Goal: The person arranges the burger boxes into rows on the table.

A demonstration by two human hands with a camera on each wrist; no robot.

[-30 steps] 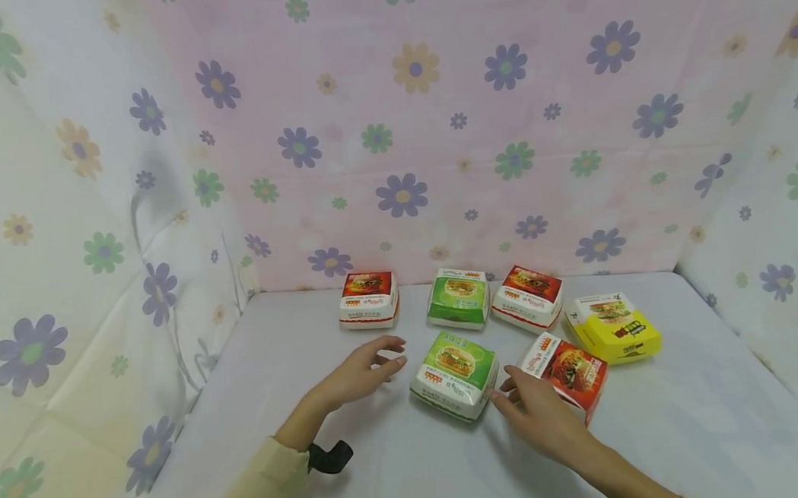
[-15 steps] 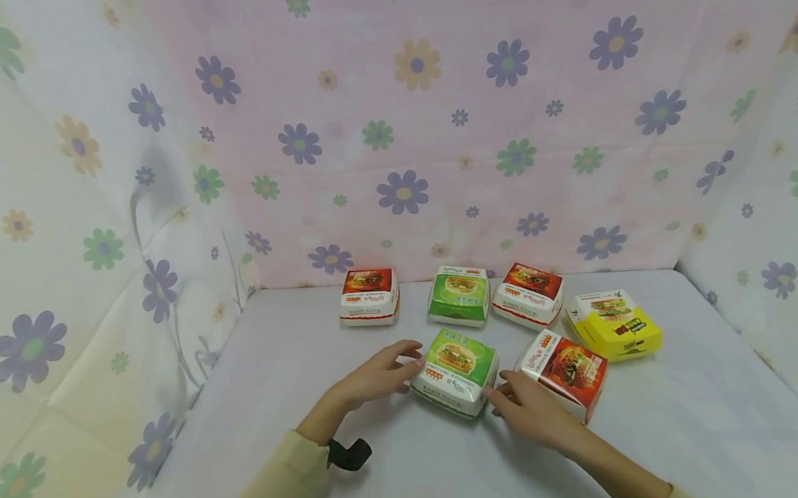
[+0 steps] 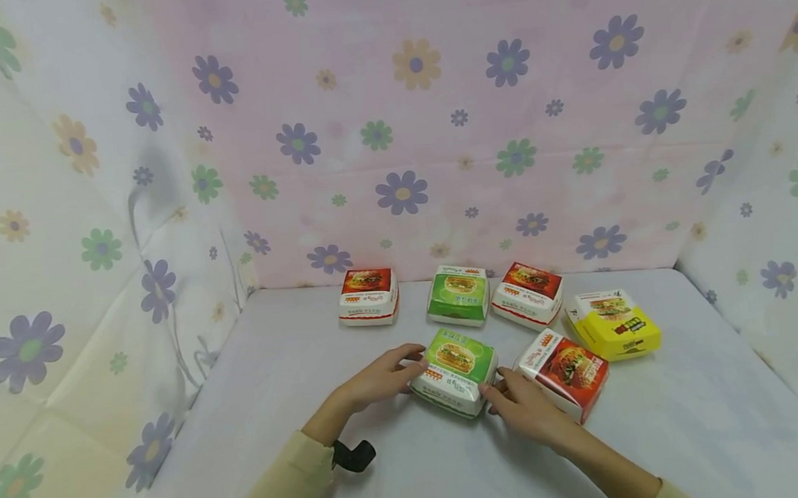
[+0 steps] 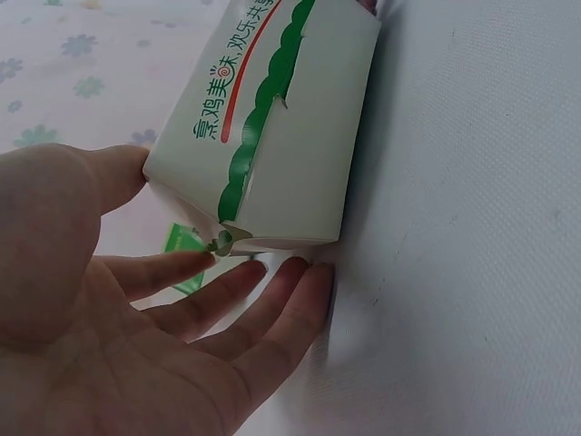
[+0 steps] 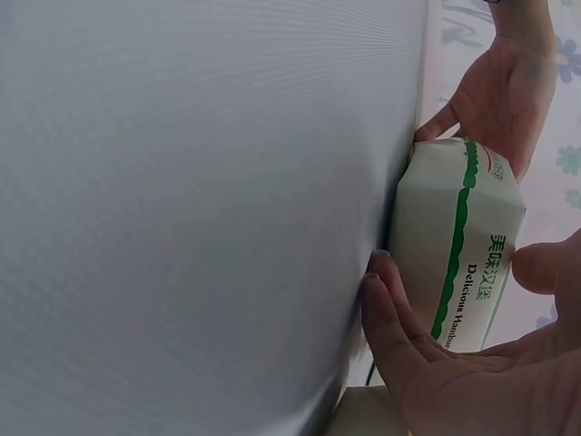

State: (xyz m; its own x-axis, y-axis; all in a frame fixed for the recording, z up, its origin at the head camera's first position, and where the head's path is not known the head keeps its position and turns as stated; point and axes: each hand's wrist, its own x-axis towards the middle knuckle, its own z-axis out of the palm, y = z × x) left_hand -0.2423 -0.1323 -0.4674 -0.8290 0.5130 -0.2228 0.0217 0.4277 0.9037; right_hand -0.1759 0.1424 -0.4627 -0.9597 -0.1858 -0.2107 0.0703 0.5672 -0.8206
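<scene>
A green and white burger box (image 3: 454,371) sits at the front middle of the table, between both hands. My left hand (image 3: 382,376) holds its left side; in the left wrist view the thumb (image 4: 118,174) is at the upper corner and the fingertips are along the lower end of the box (image 4: 309,163). On the right side my right hand (image 3: 525,405) grips the box. The right wrist view shows that thumb (image 5: 540,265) at the top edge and the fingers bent at the lower side of the box (image 5: 454,218), with the left hand (image 5: 504,100) beyond it.
Close beside the right hand lies a red and white burger box (image 3: 567,368), with a yellow one (image 3: 616,327) behind it. Along the back stand a red box (image 3: 368,296), a green box (image 3: 458,295) and another red box (image 3: 528,294). Flowered cloth walls (image 3: 400,157) surround the table.
My left hand has moved right, from apart from the green box to its left side. The right hand has closed in slightly on the right side. The boxes have stayed in place.
</scene>
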